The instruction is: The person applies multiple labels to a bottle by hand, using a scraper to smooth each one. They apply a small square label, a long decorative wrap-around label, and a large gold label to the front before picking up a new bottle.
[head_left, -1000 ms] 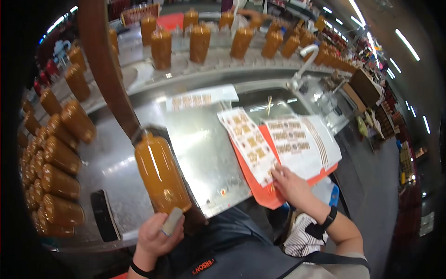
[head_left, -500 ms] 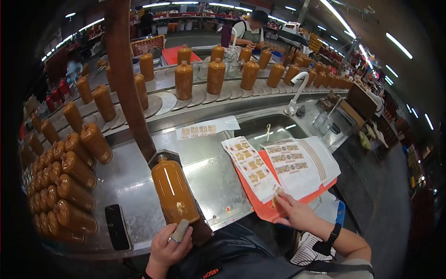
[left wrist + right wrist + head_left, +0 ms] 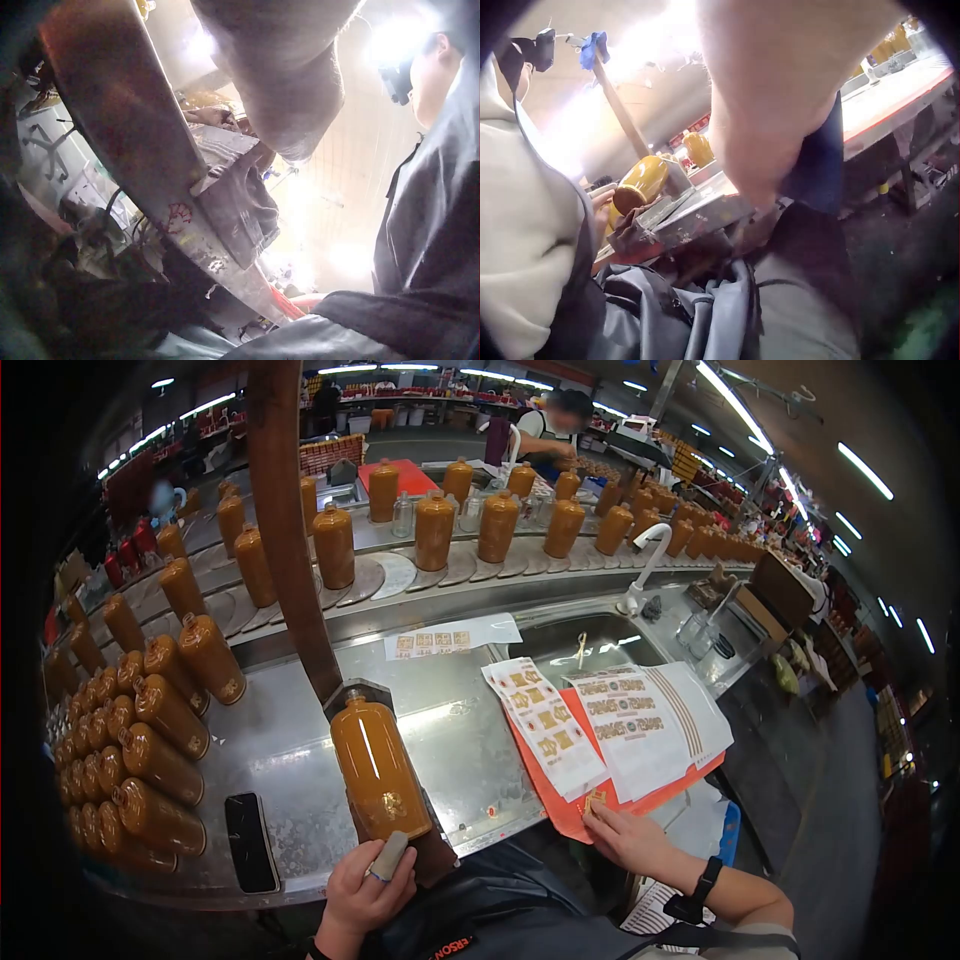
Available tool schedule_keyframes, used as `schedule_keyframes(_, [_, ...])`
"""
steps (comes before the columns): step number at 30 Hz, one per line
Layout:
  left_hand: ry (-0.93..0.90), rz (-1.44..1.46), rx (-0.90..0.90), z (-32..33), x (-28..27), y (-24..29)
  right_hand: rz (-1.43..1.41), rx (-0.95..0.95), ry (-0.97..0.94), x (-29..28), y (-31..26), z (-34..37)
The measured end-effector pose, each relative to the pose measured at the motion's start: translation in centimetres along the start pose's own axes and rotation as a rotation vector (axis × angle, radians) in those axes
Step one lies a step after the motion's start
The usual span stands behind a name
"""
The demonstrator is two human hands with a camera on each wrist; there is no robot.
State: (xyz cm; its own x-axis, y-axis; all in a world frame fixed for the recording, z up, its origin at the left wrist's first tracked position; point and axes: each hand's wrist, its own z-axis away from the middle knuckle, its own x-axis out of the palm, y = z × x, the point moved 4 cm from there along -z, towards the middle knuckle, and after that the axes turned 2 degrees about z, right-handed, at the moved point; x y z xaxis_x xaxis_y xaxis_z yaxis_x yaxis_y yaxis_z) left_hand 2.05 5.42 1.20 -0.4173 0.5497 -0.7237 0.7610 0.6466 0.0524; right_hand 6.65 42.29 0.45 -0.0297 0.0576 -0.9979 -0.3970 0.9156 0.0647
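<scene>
A glossy amber-brown bottle [image 3: 380,770] lies tilted on a dark angled stand, a small gold mark near its base. At that base my left hand [image 3: 365,895] holds a stubby grey-beige piece [image 3: 390,855] between curled fingers. To the right, the thumb and fingers of my right hand [image 3: 635,840] pinch a small gold decal [image 3: 595,800] over a red-orange board [image 3: 565,815]. Just above it on the board lies a white sheet of gold decals [image 3: 545,725], beside a wider printed sheet [image 3: 635,725]. Forearms fill much of both wrist views; the decal is hidden there.
Many amber bottles [image 3: 160,765] stand packed on the left of the metal table, near a black phone [image 3: 250,840]. A wooden post [image 3: 285,530] rises behind the stand. Beyond are a decal strip [image 3: 450,638], a sink [image 3: 585,635] with white tap [image 3: 650,550], and a conveyor [image 3: 460,565] carrying bottles.
The head view has tilted up. My right hand has moved from the sheet's lower corner and now pinches the decal just below it. My left hand stays by the bottle's base. Conveyor bottles have shifted right.
</scene>
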Motion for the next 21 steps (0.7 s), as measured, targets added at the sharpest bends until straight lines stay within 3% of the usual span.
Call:
schedule_keyframes(6, [-0.009,-0.007,0.007,-0.2,0.0,0.1,-0.167,-0.044,0.094,-0.8,-0.2,0.2])
schedule_keyframes(14, [0.013,0.011,0.02,-1.0,-0.7,0.6,-0.362,0.1,0.051,0.5,1.3,-0.5])
schedule_keyframes(21, [0.029,0.011,0.038,-1.7,-1.5,0.6,-0.203,-0.004,-0.024,-0.2,1.0,-1.5])
